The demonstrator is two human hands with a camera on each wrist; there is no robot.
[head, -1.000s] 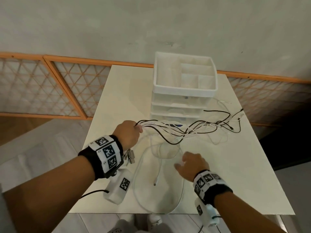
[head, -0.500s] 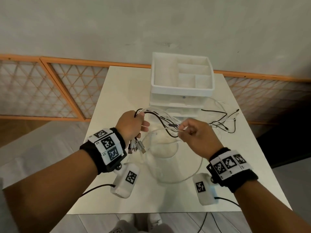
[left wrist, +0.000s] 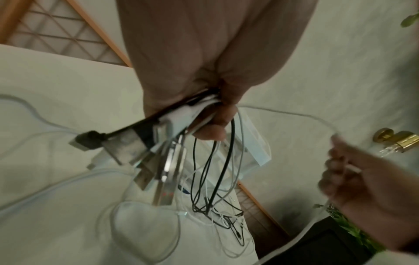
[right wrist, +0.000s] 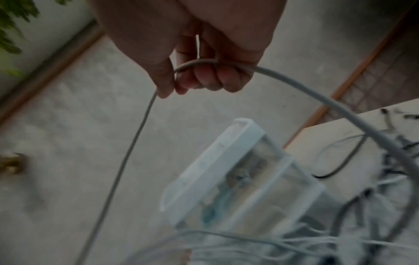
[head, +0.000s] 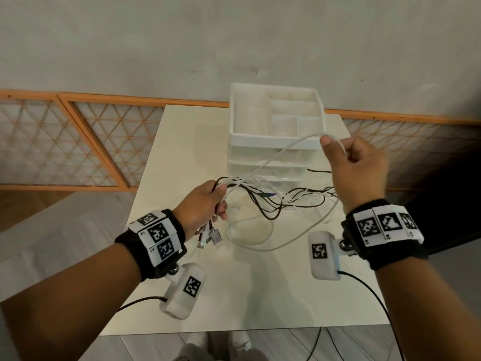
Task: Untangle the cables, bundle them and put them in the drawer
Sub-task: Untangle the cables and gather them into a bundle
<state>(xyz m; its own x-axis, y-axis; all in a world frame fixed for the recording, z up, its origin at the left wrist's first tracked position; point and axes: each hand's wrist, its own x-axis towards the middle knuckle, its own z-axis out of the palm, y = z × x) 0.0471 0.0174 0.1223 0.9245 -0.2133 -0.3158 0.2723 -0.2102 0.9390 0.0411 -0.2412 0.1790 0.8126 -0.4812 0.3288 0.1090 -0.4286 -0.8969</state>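
Observation:
My left hand [head: 208, 201] grips a bunch of white and black cables [head: 263, 188] near their plug ends, and several USB plugs [head: 212, 237] hang below the fist. The plugs [left wrist: 145, 161] fill the middle of the left wrist view. My right hand [head: 356, 162] is raised at the right, in front of the drawer unit, and pinches one white cable [head: 294, 145] that runs back to the bunch. The same white cable [right wrist: 294, 84] passes through my curled right fingers. The white drawer unit [head: 276, 142] stands at the table's back, its drawers pushed in.
The tangle's far ends [head: 312, 196] lie on the white table [head: 260, 295] to the right of the drawer unit. A loose white loop [head: 250, 233] lies in front of it. An orange lattice railing [head: 78, 142] and a grey wall are behind the table.
My right hand has risen from the table, taken one white cable and drawn it up and to the right. My left hand has lifted the bunch a little.

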